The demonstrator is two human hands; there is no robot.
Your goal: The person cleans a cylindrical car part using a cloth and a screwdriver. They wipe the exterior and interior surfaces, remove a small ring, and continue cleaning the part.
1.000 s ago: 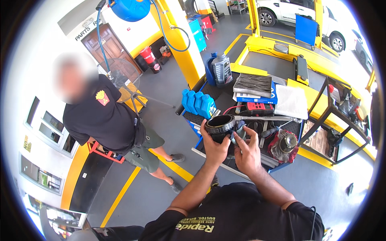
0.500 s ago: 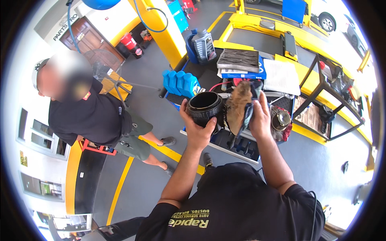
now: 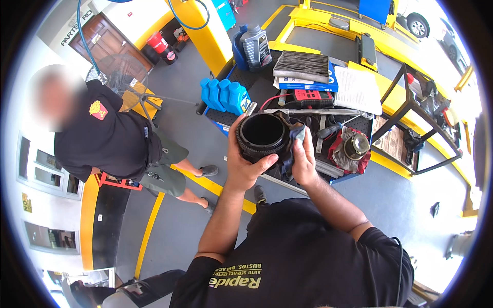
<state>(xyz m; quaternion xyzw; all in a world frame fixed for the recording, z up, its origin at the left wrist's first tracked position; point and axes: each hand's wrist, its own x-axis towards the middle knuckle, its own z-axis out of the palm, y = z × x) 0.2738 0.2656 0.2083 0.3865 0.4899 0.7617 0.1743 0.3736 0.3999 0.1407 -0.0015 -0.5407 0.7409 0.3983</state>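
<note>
Over the tool trolley, my left hand is wrapped round the left and near side of a black cylindrical housing. Its open mouth faces up, with ridges round the rim and a dark hollow inside. On its right side my right hand grips a crumpled dark blue-grey rag, pressed against the outer wall. The lower part of the housing is hidden by my hands. To the right, a round metal part sits on a red and grey cloth on the trolley.
On the trolley stand blue bottles, a grey oil jug, a pleated filter and a red-and-black device. A co-worker stands at left. A black metal frame and a yellow lift lie beyond.
My right hand has brought the rag left and down against the housing; its tan, dirty side no longer shows. The red-and-black device and tools behind are now uncovered. The co-worker's head has turned.
</note>
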